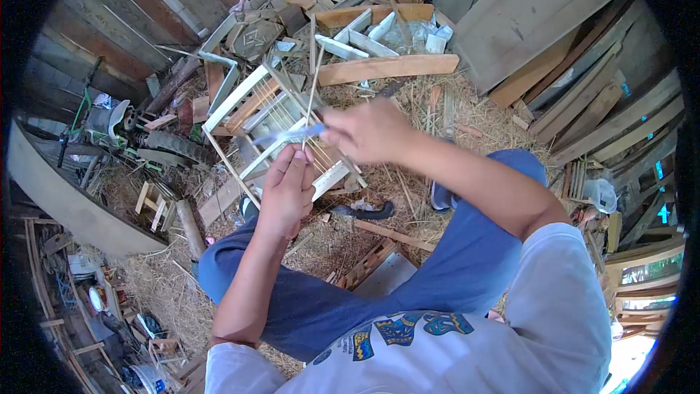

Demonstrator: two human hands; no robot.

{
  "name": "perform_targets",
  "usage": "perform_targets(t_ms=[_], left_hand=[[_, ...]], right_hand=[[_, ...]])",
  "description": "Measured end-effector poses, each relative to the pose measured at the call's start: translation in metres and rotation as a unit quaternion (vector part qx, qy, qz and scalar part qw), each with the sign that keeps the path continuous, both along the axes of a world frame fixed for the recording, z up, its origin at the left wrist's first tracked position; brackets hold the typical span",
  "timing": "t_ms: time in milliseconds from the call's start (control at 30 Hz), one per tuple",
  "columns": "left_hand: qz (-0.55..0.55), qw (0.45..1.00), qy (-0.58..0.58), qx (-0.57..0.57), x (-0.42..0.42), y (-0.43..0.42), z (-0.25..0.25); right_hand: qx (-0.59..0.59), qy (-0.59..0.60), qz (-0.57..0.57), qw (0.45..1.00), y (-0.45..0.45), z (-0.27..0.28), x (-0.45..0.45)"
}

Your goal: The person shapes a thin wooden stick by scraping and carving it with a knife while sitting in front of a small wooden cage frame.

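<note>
My left hand (288, 186) is closed, its thumb and fingers pinching the lower end of a thin wooden stick (313, 87) that points up and away from me. In my right hand (372, 131), which is blurred by motion, is a knife with a blue handle (313, 130). Its smeared blade lies across the stick, just above my left fingertips; whether it touches the wood I cannot tell. Behind both hands leans a wooden frame (335, 175) strung with several thin rods, partly hidden by my hands.
A curved plank (390, 69) lies beyond the frame, near white-painted wooden pieces (343, 47). Boards (583, 113) lean on the right. At left are a green-and-black wheeled machine (171, 146) and a long curved panel (80, 193). Straw and scraps cover the ground around my legs.
</note>
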State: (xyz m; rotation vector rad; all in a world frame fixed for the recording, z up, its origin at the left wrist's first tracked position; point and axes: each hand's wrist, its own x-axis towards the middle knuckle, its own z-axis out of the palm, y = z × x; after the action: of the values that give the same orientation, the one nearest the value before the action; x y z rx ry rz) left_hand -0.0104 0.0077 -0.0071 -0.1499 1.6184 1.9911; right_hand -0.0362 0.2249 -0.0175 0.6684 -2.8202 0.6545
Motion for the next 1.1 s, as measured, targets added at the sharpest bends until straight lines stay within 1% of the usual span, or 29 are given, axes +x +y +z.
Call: perform_targets(t_ms=[33, 67, 100, 133, 167, 200, 233, 267, 333, 367, 400, 467, 533, 567, 633, 667, 733, 800, 867, 933, 1000, 1033, 1067, 1100], left_hand=[[0.005, 0.999, 0.031, -0.007, 0.002, 0.001, -0.001], [0.0, 1.0, 0.03, -0.008, 0.001, 0.001, 0.0], [-0.009, 1.0, 0.008, -0.018, 0.0, -0.001, 0.002], [-0.017, 0.999, -0.012, -0.029, -0.002, -0.002, 0.003], [-0.026, 1.0, -0.012, -0.004, -0.003, -0.004, -0.004], [-0.029, 0.999, -0.011, -0.006, -0.004, -0.003, -0.002], [-0.029, 0.999, -0.02, -0.011, -0.002, -0.001, 0.002], [-0.029, 0.999, -0.029, -0.018, -0.001, 0.0, 0.004], [-0.034, 0.999, -0.017, -0.025, 0.002, 0.0, 0.006], [-0.038, 0.999, -0.003, -0.031, 0.002, 0.0, 0.006], [-0.037, 0.999, -0.003, -0.032, 0.002, -0.001, 0.006], [-0.069, 0.995, -0.042, -0.051, 0.005, -0.005, 0.004], [-0.065, 0.995, -0.05, -0.051, 0.007, -0.003, 0.002], [-0.058, 0.996, -0.057, -0.048, 0.006, -0.003, 0.0], [-0.046, 0.996, -0.068, -0.043, 0.001, -0.005, -0.005], [-0.04, 0.995, -0.078, -0.042, -0.001, -0.006, -0.007], [-0.05, 0.995, -0.062, -0.054, -0.002, -0.006, -0.004], [-0.07, 0.994, -0.043, -0.068, -0.003, -0.003, -0.005], [-0.037, 0.997, -0.037, -0.05, -0.003, -0.002, -0.009], [-0.034, 0.998, -0.034, -0.045, 0.002, -0.003, -0.002], [-0.041, 0.998, -0.035, -0.04, 0.001, -0.007, -0.005], [-0.037, 0.998, -0.027, -0.038, -0.003, -0.013, -0.014], [-0.032, 0.999, -0.017, -0.033, -0.004, -0.015, -0.018], [-0.042, 0.997, 0.0, -0.069, -0.002, -0.014, -0.015]], right_hand=[[-0.026, -0.02, -0.049, 0.998, 0.008, -0.005, -0.01], [-0.05, -0.04, -0.098, 0.993, 0.021, -0.011, -0.028], [-0.045, -0.045, -0.122, 0.99, 0.039, -0.013, -0.045], [-0.046, -0.043, -0.127, 0.99, 0.047, -0.018, -0.049], [-0.041, 0.005, -0.131, 0.991, 0.052, -0.024, -0.053], [-0.034, 0.05, -0.133, 0.989, 0.051, -0.019, -0.052], [-0.082, 0.06, -0.141, 0.985, 0.043, -0.019, -0.045], [-0.083, 0.059, -0.14, 0.985, 0.037, -0.019, -0.038], [0.014, -0.024, -0.076, 0.997, 0.023, -0.001, -0.018], [0.068, -0.068, -0.046, 0.994, 0.017, 0.011, -0.01], [0.067, -0.068, -0.045, 0.994, 0.023, 0.003, -0.018], [-0.068, -0.099, -0.192, 0.974, 0.055, -0.03, -0.051], [0.008, -0.056, -0.267, 0.962, 0.108, -0.054, -0.081], [0.009, -0.054, -0.265, 0.963, 0.11, -0.051, -0.08], [-0.09, -0.069, -0.26, 0.959, 0.101, -0.041, -0.073], [-0.088, -0.072, -0.254, 0.96, 0.089, -0.041, -0.066], [-0.087, -0.028, -0.138, 0.986, 0.051, -0.039, -0.04], [-0.017, -0.084, -0.1, 0.991, 0.02, -0.032, -0.019], [-0.06, -0.027, -0.032, 0.997, 0.002, -0.041, -0.003], [-0.047, -0.046, -0.006, 0.998, -0.001, -0.022, 0.003], [-0.017, -0.073, -0.042, 0.996, 0.01, -0.018, -0.003], [-0.025, -0.103, -0.133, 0.985, 0.021, -0.031, -0.023], [-0.01, -0.09, -0.182, 0.979, 0.046, -0.048, -0.046], [0.003, -0.075, -0.231, 0.97, 0.071, -0.061, -0.062]])
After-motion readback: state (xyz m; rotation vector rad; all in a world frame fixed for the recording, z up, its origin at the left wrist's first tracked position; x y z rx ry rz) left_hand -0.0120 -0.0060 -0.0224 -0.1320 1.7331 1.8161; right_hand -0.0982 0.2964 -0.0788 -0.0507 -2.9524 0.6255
